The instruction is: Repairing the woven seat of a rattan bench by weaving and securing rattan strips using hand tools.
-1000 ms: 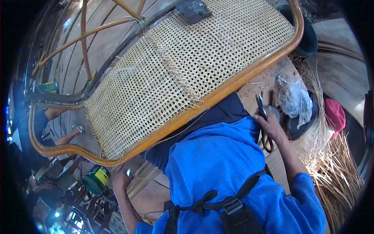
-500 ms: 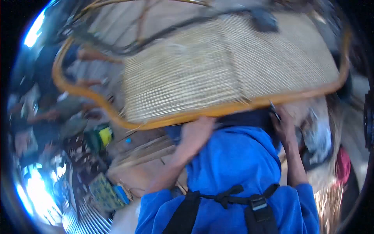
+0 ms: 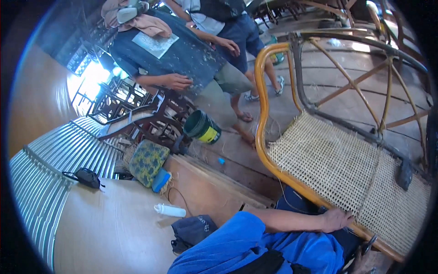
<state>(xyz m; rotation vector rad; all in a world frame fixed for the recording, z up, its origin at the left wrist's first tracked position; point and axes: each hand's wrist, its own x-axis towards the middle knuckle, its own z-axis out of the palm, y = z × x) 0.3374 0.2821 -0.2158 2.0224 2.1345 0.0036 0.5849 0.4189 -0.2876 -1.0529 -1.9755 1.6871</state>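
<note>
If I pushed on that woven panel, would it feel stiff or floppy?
The woven panel would probably give slightly but not flop, since its close weave spans a rigid-looking orange frame. It looks light for its size, being thin strips with open holes. Frayed ends along its left edge might catch.

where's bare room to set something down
The pale board has a wide bare patch between the black pouch, white bottle and dark cloth. Crowded: the orange rail, where the left hand lies, and around the patterned cushion.
</note>
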